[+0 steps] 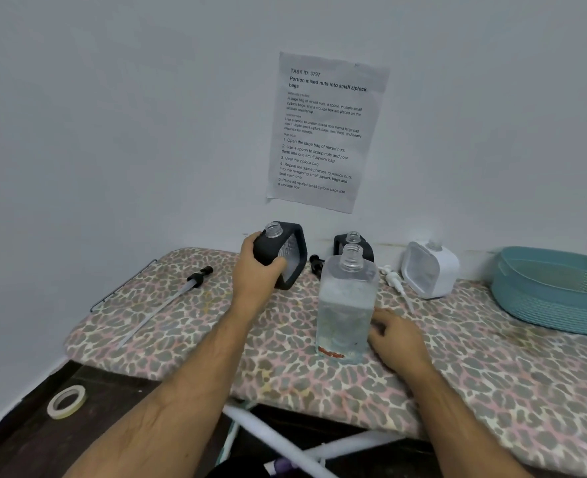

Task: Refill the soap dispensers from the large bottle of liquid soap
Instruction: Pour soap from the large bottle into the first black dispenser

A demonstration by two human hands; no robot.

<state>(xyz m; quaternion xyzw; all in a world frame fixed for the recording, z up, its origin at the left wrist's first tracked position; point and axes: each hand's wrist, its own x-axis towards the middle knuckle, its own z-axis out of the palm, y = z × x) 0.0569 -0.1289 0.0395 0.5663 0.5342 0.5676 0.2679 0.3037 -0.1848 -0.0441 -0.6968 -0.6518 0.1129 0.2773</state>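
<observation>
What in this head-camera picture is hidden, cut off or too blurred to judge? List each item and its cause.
- Second black soap dispenser: body mostly hidden behind the tall clear plastic soap bottle.
- Right hand: fingertips hidden behind that bottle; contact unclear.
- Teal plastic basket: cut off by the right edge.
- White square soap dispenser: fill level unreadable, blurred.
- Left hand covers one side of the tilted black dispenser.

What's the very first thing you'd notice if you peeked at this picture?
Probably the tall clear plastic bottle standing open in the middle of the leopard-print cloth, with the right hand resting at its base. Next, the left hand gripping a tilted black square dispenser with its cap off. Behind them, a printed paper sheet is stuck on the pale wall.
</observation>
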